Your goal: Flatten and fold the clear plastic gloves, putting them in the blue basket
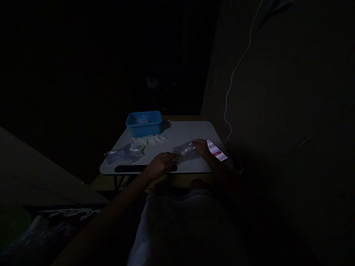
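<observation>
A clear plastic bag point(184, 149) is stretched between my two hands, just over the near part of a small white table point(191, 129). My left hand point(162, 164) has its fingers closed on the bag's left end, above the dark slot at the table's front edge. At the bag's right end, my right hand point(201, 146) pinches it, close to a lit phone point(217, 150). More clear plastic bags point(124, 154) lie flat at the table's left. The dim light hides whether anything is inside the held bag.
A blue plastic basket point(145, 127) with something pale inside stands at the back left. Crumpled whitish pieces point(156, 139) lie in front of it. A white cable point(231, 81) hangs down the right wall. The surroundings are very dark.
</observation>
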`<state>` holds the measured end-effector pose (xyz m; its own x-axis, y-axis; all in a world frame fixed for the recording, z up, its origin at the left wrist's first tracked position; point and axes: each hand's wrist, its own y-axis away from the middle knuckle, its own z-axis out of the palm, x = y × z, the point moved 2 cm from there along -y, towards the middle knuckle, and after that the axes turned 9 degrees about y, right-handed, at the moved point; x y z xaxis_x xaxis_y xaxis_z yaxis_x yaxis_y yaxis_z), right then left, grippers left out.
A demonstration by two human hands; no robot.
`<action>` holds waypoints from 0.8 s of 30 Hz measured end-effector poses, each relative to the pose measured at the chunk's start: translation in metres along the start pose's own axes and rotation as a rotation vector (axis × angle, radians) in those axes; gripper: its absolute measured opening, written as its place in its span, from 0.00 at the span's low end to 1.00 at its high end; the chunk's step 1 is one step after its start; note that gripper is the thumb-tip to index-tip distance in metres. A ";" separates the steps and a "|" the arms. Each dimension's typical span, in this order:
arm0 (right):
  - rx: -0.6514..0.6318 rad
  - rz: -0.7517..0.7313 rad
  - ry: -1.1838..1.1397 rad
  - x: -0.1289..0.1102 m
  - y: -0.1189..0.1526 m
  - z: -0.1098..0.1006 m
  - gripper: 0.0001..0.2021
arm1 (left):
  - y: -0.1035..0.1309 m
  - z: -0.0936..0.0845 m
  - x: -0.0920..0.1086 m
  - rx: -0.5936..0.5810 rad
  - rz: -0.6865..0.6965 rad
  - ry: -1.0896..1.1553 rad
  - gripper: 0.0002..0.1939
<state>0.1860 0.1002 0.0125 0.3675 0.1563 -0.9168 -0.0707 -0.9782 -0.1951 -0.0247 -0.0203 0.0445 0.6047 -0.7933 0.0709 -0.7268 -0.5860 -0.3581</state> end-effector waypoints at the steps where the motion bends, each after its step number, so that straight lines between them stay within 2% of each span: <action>1: 0.018 0.006 -0.011 0.001 -0.002 0.000 0.07 | -0.001 0.001 0.005 -0.039 0.016 0.000 0.12; 3: 0.046 0.031 -0.040 0.003 -0.003 0.002 0.07 | -0.003 0.002 0.014 -0.105 0.036 0.008 0.11; 6: 0.040 0.055 -0.086 0.003 -0.001 0.006 0.06 | -0.007 0.005 0.019 -0.108 -0.016 0.026 0.12; 12: -0.006 0.088 -0.148 0.004 0.009 0.007 0.06 | -0.012 0.017 0.012 -0.028 -0.252 0.036 0.19; 17: -0.032 0.148 -0.187 0.003 0.015 0.002 0.05 | -0.015 0.022 0.007 -0.118 -0.372 -0.058 0.16; 19: -0.041 0.177 -0.208 0.001 0.018 -0.001 0.06 | -0.014 0.022 0.002 -0.124 -0.453 -0.062 0.15; 24: -0.030 0.238 -0.215 -0.002 0.021 -0.004 0.06 | -0.006 0.021 -0.016 -0.035 -0.735 0.031 0.15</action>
<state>0.1877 0.0791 0.0113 0.1388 -0.0557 -0.9887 -0.1030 -0.9938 0.0415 -0.0238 -0.0004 0.0262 0.9306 -0.1978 0.3080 -0.1480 -0.9729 -0.1778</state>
